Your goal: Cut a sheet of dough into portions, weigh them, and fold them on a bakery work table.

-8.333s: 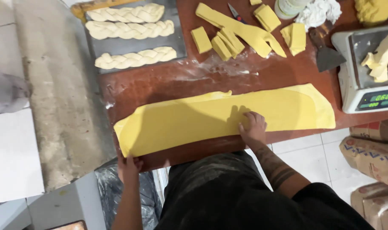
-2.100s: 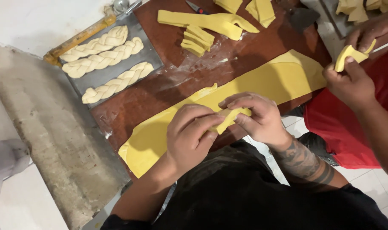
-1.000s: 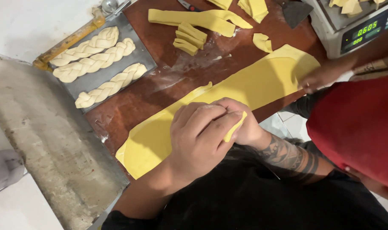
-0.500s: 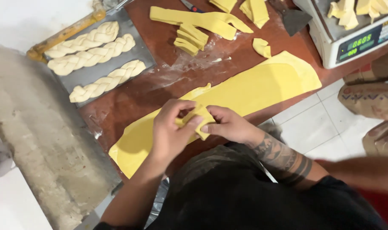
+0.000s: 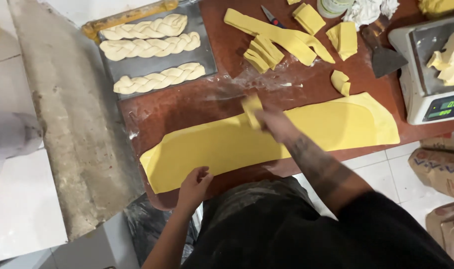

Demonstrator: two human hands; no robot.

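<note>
One long yellow dough sheet (image 5: 267, 142) lies flat across the red counter (image 5: 187, 107), smooth and rounded at both ends. My right hand (image 5: 274, 122), blurred, grips a small dough piece (image 5: 252, 107) above it; my left hand (image 5: 194, 182) rests loosely curled at the sheet's near edge. Three braids (image 5: 154, 47) fill the tray (image 5: 207, 55).

The left hand (image 5: 194, 183) sits low and close to the body, forearm bare and rising from below, fingers curled with the grip closed loosely and knuckles up. The right hand (image 5: 272, 122) reaches forward and well away from the left, blurred. Its tattooed forearm stretches out from a dark sleeve, wrist straight, fingers pinched together at the far end; how tightly they close cannot be told.
</note>
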